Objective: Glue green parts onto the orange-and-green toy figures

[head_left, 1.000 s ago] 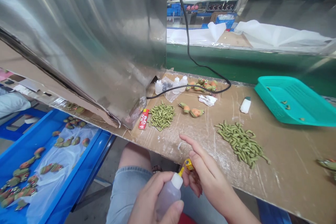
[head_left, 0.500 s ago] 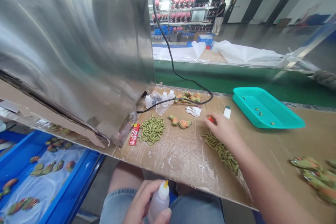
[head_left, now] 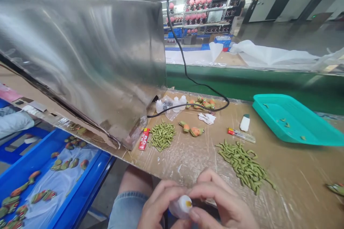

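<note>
Both my hands meet low at the table's near edge around a small translucent glue bottle [head_left: 181, 205] with a yellow tip. My left hand [head_left: 158, 205] wraps the bottle's body from the left. My right hand [head_left: 223, 204] closes on it from the right, fingers by the white cap. On the cardboard-covered table [head_left: 295, 171], to the right of my hands, lies a pile of green curved pieces [head_left: 243, 164]. A red-capped tube [head_left: 240, 135] lies beyond that pile.
A smaller green pile [head_left: 162, 134], a red pack [head_left: 144, 139], two orange-green toy figures [head_left: 192, 128], small bottles [head_left: 177, 103] and a black cable [head_left: 193, 104] lie farther back. A teal basket [head_left: 295, 120] sits right. A steel housing [head_left: 80, 61] looms left, above a blue bin [head_left: 80, 193] of figures.
My right hand came back from the far side of the green pile, leaving the red-capped tube on the table, and now joins my left hand on the bottle.
</note>
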A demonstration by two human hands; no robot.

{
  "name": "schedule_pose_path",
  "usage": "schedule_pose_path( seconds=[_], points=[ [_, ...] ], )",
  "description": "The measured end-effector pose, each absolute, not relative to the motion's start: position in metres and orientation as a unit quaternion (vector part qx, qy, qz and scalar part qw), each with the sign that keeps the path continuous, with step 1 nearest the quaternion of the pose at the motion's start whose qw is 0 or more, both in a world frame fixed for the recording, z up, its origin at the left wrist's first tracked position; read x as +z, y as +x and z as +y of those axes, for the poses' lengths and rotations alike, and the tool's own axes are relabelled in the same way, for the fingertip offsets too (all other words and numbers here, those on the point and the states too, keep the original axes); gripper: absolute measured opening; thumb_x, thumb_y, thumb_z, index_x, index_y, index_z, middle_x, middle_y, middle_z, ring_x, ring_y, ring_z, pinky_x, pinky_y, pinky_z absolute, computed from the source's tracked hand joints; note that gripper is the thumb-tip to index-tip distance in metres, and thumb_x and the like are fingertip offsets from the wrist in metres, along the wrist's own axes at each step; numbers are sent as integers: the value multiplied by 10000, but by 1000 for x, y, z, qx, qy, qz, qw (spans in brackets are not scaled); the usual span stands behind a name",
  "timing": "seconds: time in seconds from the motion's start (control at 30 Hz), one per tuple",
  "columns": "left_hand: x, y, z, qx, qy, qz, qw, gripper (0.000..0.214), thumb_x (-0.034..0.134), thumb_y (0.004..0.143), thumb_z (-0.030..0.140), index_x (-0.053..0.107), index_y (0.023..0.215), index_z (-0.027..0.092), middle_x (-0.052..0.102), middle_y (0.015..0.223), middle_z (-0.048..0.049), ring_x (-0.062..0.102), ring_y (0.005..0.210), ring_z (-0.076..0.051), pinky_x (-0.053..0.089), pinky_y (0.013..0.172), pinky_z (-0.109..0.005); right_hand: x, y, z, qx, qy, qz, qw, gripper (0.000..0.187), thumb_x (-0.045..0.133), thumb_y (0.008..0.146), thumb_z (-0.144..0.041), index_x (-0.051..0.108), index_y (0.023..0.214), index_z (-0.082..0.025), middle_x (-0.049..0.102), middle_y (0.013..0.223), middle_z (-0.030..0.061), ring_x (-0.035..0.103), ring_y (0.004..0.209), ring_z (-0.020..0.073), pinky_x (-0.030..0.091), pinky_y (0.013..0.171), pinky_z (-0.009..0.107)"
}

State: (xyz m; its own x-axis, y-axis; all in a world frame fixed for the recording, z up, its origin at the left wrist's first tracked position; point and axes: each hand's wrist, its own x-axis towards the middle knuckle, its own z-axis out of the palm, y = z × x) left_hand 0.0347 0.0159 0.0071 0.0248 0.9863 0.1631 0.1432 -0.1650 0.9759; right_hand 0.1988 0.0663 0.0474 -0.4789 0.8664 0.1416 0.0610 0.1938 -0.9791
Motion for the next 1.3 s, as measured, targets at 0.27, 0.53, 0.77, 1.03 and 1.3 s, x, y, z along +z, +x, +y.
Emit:
schedule_pose_path(
  seconds=[0.27,0.53,0.77,1.03,1.3],
  points=[
    [-4,35,10,492,560,520,417,329,696,693,382,655,1018,355,614,932,-38,604,887,-236,492,761,-350,47,222,70,547,-331,-538,549,131,630,831,-436,663,745,-343,458,658,-2,466,682,199,427,643,332],
    [-5,57,25,575,421,477,514,282,646,744,399,636,1008,298,488,1178,-77,574,1003,-236,515,784,-338,-7,193,64,630,-366,-592,344,394,670,734,-297,551,1104,-236,597,1094,76,575,958,255,465,835,354],
    [11,65,83,403,652,565,305,337,464,873,267,479,1208,239,565,1208,-100,577,1041,-217,501,850,-362,-28,215,80,597,-441,-487,460,423,661,790,-391,504,1161,-260,509,1270,69,482,1158,253,384,972,331],
    [6,53,180,309,686,634,180,266,559,842,285,585,1091,196,601,1187,-79,574,1035,-264,454,867,-521,-24,232,78,657,-457,-328,502,390,681,782,-428,495,1072,-245,648,962,53,601,829,204,460,595,239],
    [9,64,172,375,646,597,294,218,554,844,267,596,1040,181,625,1099,-68,596,965,-242,486,812,-479,-6,234,73,632,-450,-315,546,437,709,754,-426,469,1080,-261,625,923,25,533,699,159,439,529,225]
  ],
)
